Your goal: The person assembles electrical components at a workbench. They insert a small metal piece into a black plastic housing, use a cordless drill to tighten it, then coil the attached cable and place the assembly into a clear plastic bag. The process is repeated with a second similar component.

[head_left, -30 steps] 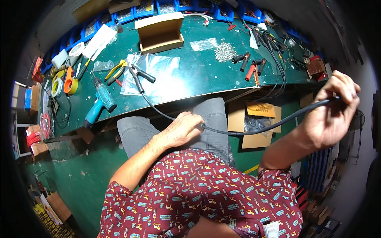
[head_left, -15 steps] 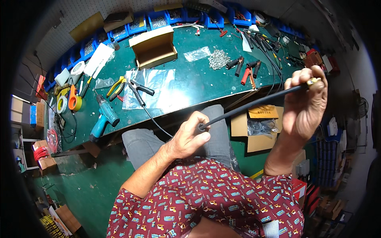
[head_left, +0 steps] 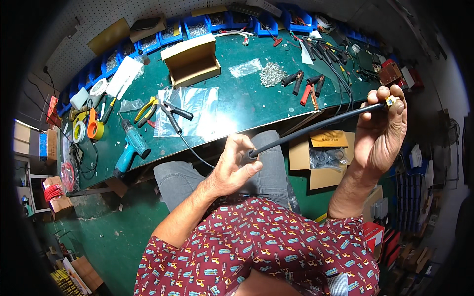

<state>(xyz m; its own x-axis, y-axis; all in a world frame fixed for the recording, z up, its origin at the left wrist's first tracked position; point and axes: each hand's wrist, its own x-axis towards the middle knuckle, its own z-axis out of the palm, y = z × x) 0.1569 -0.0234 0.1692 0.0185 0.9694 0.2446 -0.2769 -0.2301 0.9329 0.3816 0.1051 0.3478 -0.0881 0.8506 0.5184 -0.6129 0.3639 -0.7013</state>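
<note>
In the head view, the left hand (head_left: 234,165) has its grip closed round the cable (head_left: 316,129) and the right hand (head_left: 380,130) curls round its brassy end (head_left: 391,101); between them it crosses open air off the near edge of the table (head_left: 247,106). Blue bins (head_left: 267,33) along the far edge hold small metal parts (head_left: 198,29), an open box (head_left: 189,47) before them. Below, a carton (head_left: 323,180) holds a clear bag (head_left: 326,159) and a yellow piece (head_left: 328,138) with dark print, too small to read.
</note>
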